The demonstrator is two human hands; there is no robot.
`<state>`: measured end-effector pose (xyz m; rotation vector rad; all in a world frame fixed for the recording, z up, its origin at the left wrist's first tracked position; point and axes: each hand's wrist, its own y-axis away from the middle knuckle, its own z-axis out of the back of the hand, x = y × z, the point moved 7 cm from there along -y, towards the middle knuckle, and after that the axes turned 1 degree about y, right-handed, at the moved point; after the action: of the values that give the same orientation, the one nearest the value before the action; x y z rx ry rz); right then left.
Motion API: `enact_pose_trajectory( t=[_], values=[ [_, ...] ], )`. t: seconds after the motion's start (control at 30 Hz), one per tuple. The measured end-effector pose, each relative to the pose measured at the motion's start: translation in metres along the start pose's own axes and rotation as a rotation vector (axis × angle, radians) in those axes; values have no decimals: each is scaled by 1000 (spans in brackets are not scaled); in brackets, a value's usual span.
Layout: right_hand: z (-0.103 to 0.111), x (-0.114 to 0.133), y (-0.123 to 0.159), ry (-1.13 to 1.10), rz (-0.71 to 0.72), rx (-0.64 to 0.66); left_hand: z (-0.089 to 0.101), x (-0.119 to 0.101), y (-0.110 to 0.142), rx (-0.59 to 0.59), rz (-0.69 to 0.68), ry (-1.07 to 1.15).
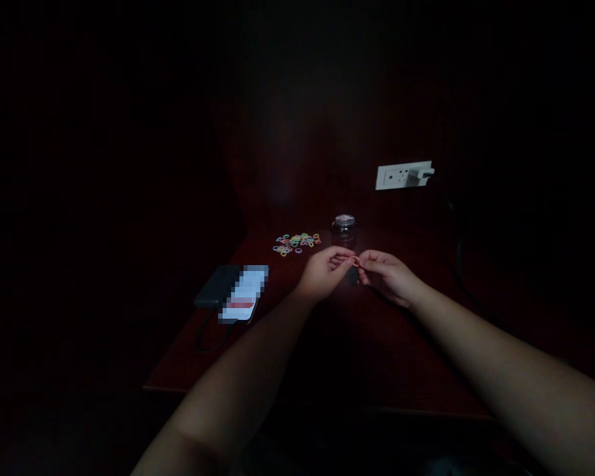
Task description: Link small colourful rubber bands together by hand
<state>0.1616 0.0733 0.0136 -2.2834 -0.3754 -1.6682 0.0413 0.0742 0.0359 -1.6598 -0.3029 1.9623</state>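
Note:
Between my fingertips is a small orange-pink hair tie (356, 262), a ring like those in the pile. My left hand (324, 270) pinches it from the left, thumb and fingers together. From the right, my right hand (387, 274) pinches the same ring, its lower fingers curled. Both hands are just above the dark red table (327, 344). Beyond my left hand lies a loose pile of small colourful hair ties (295, 243). A clear round jar (344, 228) with a lid stands behind my hands.
A phone (244, 294) with a lit, blurred screen and a dark flat box (215, 287) lie at the left, with a black cable (209, 347) beside them. A white wall socket (404, 175) holds a plug; its cord (459, 261) runs down at the right. The surroundings are very dark.

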Motion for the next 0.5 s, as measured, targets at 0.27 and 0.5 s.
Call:
enact_pose_trajectory(
  t=[0.27, 0.5],
  values=[
    [-2, -4, -1, -96, -39, 58, -3, -1, 2, 41, 17, 167],
    [-3, -5, 0, -103, -49, 84, -5, -4, 2, 98, 1, 173]
  ],
)
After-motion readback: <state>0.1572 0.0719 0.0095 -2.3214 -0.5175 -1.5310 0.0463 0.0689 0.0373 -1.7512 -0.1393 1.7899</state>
